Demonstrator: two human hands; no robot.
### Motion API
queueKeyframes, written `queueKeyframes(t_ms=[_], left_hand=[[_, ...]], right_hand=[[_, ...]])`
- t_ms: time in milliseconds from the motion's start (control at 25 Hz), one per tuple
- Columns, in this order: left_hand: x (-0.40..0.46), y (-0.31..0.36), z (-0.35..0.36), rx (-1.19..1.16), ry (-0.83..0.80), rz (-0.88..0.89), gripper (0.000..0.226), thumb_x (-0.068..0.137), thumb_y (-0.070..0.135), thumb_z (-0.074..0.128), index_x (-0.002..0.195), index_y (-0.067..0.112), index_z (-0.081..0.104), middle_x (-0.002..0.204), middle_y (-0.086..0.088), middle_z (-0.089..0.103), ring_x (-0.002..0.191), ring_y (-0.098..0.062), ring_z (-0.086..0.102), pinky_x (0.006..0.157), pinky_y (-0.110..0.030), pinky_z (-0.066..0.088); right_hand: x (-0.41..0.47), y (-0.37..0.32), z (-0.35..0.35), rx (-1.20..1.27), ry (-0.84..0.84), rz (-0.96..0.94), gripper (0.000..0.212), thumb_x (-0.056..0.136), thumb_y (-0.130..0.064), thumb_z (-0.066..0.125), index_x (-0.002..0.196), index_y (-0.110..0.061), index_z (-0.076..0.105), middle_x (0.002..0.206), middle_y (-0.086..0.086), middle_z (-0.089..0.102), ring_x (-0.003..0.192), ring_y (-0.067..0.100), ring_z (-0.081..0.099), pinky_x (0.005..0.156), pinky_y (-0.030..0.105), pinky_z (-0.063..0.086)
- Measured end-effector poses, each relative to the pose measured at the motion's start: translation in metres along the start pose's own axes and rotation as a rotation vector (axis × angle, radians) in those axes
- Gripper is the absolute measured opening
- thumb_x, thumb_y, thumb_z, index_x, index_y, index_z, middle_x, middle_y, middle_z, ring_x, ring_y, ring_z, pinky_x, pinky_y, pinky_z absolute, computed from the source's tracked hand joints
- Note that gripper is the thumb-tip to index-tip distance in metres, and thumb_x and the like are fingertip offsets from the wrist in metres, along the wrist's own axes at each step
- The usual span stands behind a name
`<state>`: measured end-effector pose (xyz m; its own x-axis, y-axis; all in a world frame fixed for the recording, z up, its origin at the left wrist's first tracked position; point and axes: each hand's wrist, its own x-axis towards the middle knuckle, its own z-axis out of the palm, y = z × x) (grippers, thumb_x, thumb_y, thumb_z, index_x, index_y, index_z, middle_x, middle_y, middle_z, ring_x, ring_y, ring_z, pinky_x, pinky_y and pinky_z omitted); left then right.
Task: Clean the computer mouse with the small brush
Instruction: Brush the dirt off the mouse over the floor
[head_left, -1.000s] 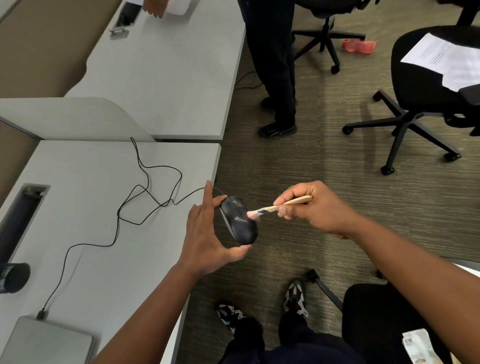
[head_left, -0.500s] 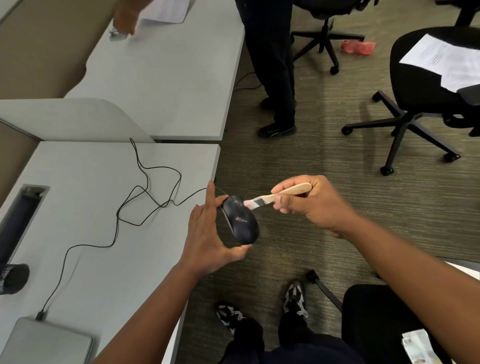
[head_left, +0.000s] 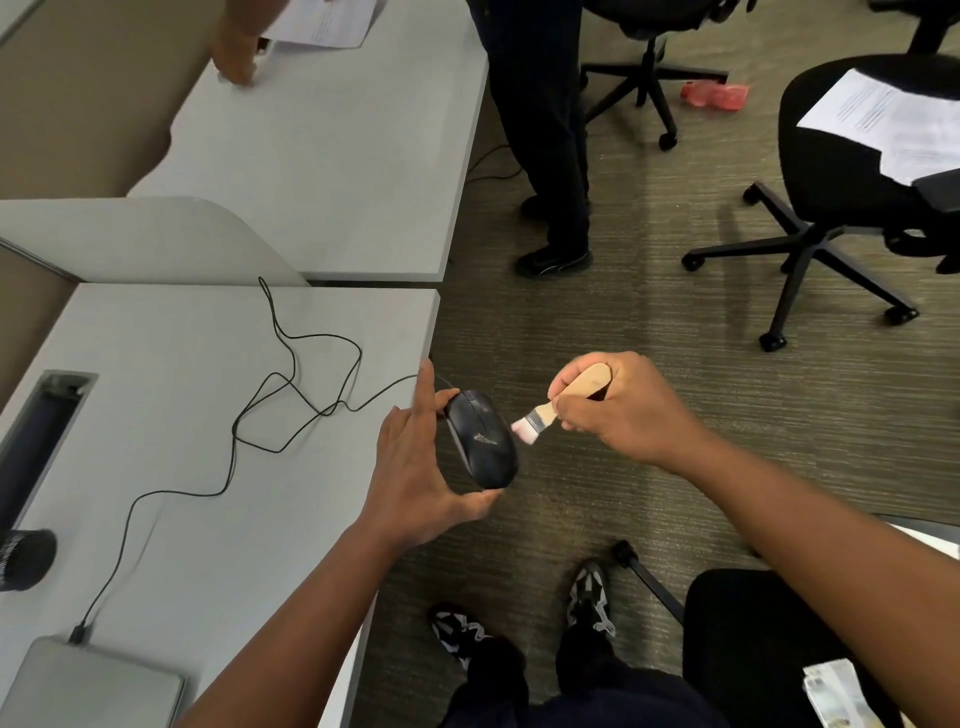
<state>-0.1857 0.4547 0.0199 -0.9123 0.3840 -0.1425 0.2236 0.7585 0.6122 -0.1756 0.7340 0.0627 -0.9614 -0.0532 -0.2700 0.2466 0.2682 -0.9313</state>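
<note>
Left hand (head_left: 415, 467) gripping black mouse (head_left: 482, 439), right hand (head_left: 618, 410) clutching small brush (head_left: 550, 413), bristles just beside mouse

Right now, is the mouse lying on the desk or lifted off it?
Lifted. The left hand holds the mouse past the desk edge, over the carpet.

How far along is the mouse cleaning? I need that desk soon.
Done: the mouse is lifted off the desk, gripped by the left hand; the right hand grips the small brush. In hand: the bristles sit at the mouse's right side, mid-brushing. Left: I cannot tell how clean it is; the underside is hidden, and its cable trails across the desk.
</note>
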Motion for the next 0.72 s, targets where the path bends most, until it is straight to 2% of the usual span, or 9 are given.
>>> queueKeyframes(t_ms=[80,200,280,400,440,520,600,720], left_hand=[[0.001,0.007,-0.002,0.012,-0.012,0.002,0.159,0.052,0.071,0.087,0.159,0.058,-0.030,0.158,0.012,0.047,0.139,-0.015,0.043,0.120,-0.052,0.037],[0.003,0.015,-0.002,0.041,0.008,0.022,0.157,0.053,0.071,0.085,0.152,0.064,-0.037,0.157,0.005,0.052,0.136,-0.009,0.039,0.122,-0.057,0.033],[0.004,0.018,-0.003,0.056,0.016,0.017,0.160,0.054,0.064,0.089,0.152,0.063,-0.037,0.155,0.003,0.054,0.134,-0.008,0.038,0.121,-0.061,0.033],[0.004,0.019,-0.003,0.066,0.037,0.009,0.156,0.053,0.061,0.091,0.157,0.060,-0.025,0.154,0.002,0.054,0.133,-0.009,0.037,0.121,-0.065,0.033],[0.003,0.019,-0.003,0.065,0.043,0.009,0.156,0.053,0.060,0.092,0.156,0.063,-0.025,0.156,0.000,0.054,0.134,-0.010,0.036,0.121,-0.066,0.032],[0.001,0.020,-0.001,0.067,0.053,0.015,0.156,0.053,0.060,0.092,0.149,0.073,-0.030,0.161,-0.004,0.050,0.137,-0.012,0.035,0.122,-0.068,0.031],[-0.001,0.019,0.001,0.077,0.063,0.016,0.155,0.052,0.062,0.091,0.147,0.074,-0.031,0.162,-0.004,0.050,0.137,-0.013,0.036,0.121,-0.068,0.031],[-0.003,0.014,0.002,0.057,0.046,0.009,0.151,0.050,0.068,0.089,0.152,0.073,-0.023,0.168,0.003,0.041,0.140,-0.017,0.039,0.121,-0.066,0.033]], right_hand=[[-0.002,-0.008,0.004,0.139,-0.009,-0.028,0.012,0.088,-0.015,0.076,0.087,-0.026,0.077,0.080,0.008,0.080,0.074,0.028,0.076,0.065,0.036,0.060],[-0.002,-0.013,0.023,0.338,-0.050,0.047,0.011,0.092,-0.011,0.077,0.090,-0.022,0.078,0.085,0.010,0.081,0.078,0.021,0.079,0.067,0.028,0.063],[-0.001,-0.011,0.036,0.343,0.011,0.096,0.007,0.092,-0.010,0.075,0.091,-0.017,0.076,0.083,0.010,0.081,0.074,0.019,0.078,0.065,0.029,0.062],[0.000,-0.009,0.044,0.331,0.115,0.162,0.005,0.092,-0.011,0.072,0.089,-0.015,0.073,0.077,0.007,0.081,0.069,0.018,0.079,0.061,0.028,0.059],[0.000,-0.008,0.044,0.311,0.131,0.182,0.005,0.091,-0.011,0.071,0.089,-0.015,0.073,0.075,0.006,0.081,0.068,0.018,0.079,0.060,0.027,0.058],[0.000,-0.008,0.045,0.274,0.134,0.212,0.005,0.089,-0.010,0.070,0.089,-0.013,0.073,0.073,0.005,0.080,0.066,0.018,0.079,0.058,0.026,0.058],[0.000,-0.009,0.043,0.231,0.123,0.225,0.005,0.086,-0.008,0.069,0.088,-0.012,0.073,0.071,0.005,0.080,0.065,0.018,0.079,0.058,0.028,0.059],[0.001,-0.013,0.036,0.083,0.085,0.195,0.008,0.085,-0.009,0.068,0.085,-0.016,0.073,0.069,0.004,0.079,0.064,0.017,0.079,0.059,0.032,0.063]])
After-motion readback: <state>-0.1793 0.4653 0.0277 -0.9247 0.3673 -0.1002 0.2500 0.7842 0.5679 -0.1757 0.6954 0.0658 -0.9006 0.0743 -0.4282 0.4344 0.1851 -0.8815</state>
